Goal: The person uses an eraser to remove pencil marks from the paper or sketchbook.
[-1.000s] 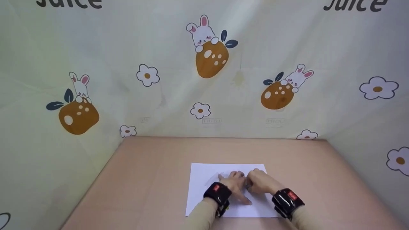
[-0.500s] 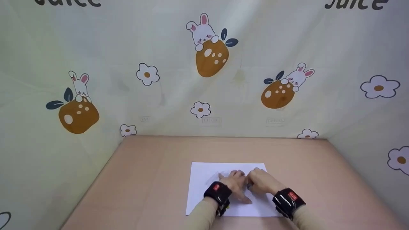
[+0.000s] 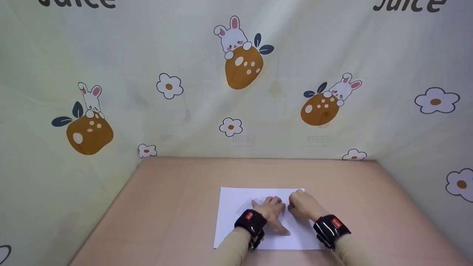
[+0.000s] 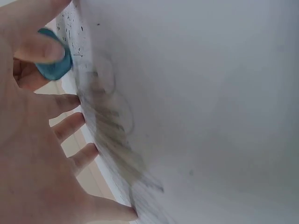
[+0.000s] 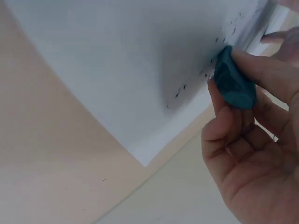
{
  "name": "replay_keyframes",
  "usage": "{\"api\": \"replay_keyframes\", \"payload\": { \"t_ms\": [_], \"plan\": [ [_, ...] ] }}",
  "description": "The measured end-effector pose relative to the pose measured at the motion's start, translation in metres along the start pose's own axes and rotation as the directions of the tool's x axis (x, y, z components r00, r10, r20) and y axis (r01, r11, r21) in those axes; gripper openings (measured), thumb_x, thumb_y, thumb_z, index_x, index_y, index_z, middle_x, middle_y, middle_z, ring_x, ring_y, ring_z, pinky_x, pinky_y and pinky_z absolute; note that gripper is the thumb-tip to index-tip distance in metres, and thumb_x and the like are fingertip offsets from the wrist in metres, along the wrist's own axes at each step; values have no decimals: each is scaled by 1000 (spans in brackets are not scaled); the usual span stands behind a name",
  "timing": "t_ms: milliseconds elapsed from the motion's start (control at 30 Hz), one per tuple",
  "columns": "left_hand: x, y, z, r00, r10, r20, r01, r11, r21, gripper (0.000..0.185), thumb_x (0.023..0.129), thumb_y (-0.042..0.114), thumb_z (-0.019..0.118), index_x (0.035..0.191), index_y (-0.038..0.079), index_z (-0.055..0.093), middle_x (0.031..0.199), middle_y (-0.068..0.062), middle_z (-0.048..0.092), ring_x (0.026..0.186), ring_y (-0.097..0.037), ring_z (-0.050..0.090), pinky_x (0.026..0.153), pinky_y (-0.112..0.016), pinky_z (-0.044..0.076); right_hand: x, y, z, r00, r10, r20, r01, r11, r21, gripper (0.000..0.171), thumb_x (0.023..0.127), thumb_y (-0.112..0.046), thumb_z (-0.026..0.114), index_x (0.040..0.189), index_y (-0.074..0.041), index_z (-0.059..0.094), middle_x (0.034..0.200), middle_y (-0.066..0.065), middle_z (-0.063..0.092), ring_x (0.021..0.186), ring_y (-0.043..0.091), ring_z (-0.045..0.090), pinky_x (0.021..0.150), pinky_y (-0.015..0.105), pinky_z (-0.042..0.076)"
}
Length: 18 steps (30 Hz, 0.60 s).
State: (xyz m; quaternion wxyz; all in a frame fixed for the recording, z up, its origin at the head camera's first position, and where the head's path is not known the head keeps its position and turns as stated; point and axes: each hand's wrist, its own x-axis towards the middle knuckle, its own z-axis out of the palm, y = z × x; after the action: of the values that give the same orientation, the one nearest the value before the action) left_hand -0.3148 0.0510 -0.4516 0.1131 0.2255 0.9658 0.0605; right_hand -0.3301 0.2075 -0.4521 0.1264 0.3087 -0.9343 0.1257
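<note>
A white sheet of paper [image 3: 229, 221] lies on the table under both hands. My left hand [image 3: 271, 214] rests on it with spread fingers, the fingertips touching the sheet. Smudged grey pencil marks [image 4: 114, 126] show beside those fingertips in the left wrist view. My right hand [image 3: 305, 205] is near the sheet's far right corner, pinching a teal eraser [image 5: 235, 84] between thumb and fingers. In the right wrist view the eraser's tip is at the paper, among dark eraser crumbs [image 5: 180, 91]. From the head view the eraser is hidden behind the hand.
The tan tabletop [image 3: 166, 207] surrounds the sheet. A few small specks [image 5: 103, 180] lie on it past the paper's corner. A pale curtain [image 3: 192, 111] printed with rabbits, fruit and flowers stands along the back and sides.
My right hand has moved slightly away from the left hand, toward the sheet's far right corner, with the eraser. My left hand stays in place on the paper.
</note>
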Motion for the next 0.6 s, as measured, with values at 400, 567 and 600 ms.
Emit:
{"api": "replay_keyframes", "payload": {
  "t_ms": [400,567,600],
  "plan": [
    [1,-1,1,1000,-14,10,14,1000,-14,85,61,62,73,134,34,41,142,10,34,135,-17,27,99,-71,22,-5,-11,4,993,-114,-30,111,990,-81,16,61,2,66,53,-7,54,53,-3,46,52,8,39,46,21,33],
    [3,-1,0,1000,-4,9,4,1000,9,88,61,65,71,136,31,40,143,10,33,136,-17,27,99,-71,23,-3,-6,9,987,-27,-157,-5,981,-196,17,60,2,63,55,-7,49,59,4,50,56,17,47,50,32,41],
    [3,0,0,1000,-4,8,4,1000,3,88,61,64,72,136,31,40,143,10,33,135,-17,27,98,-71,23,-2,-7,9,988,-38,-151,8,981,-193,17,60,2,63,56,-7,49,59,4,50,56,17,47,50,32,41]
  ]
}}
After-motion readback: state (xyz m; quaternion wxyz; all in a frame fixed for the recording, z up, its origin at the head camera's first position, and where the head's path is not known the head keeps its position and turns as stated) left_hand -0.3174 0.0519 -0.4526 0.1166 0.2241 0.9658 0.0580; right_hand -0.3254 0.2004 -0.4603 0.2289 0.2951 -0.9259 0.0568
